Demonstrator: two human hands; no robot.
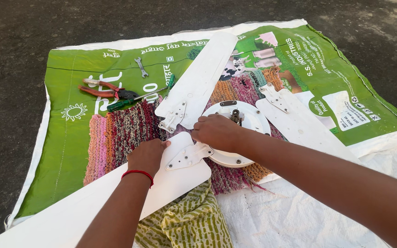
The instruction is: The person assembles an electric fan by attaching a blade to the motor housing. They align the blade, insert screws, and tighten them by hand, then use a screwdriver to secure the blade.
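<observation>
Green sack (70, 151) — three fan blades (203, 78), one motor (235, 138), two hands (148, 156).

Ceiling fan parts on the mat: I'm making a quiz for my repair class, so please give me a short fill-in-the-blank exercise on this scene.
1. The left hand presses on a white fan blade and wears a ____ thread on its wrist.
2. The right hand rests on the round white ____ housing.
3. The pliers have ____ handles.
4. Fan blades in view number ____.

Missing words: red; motor; orange; three
</observation>
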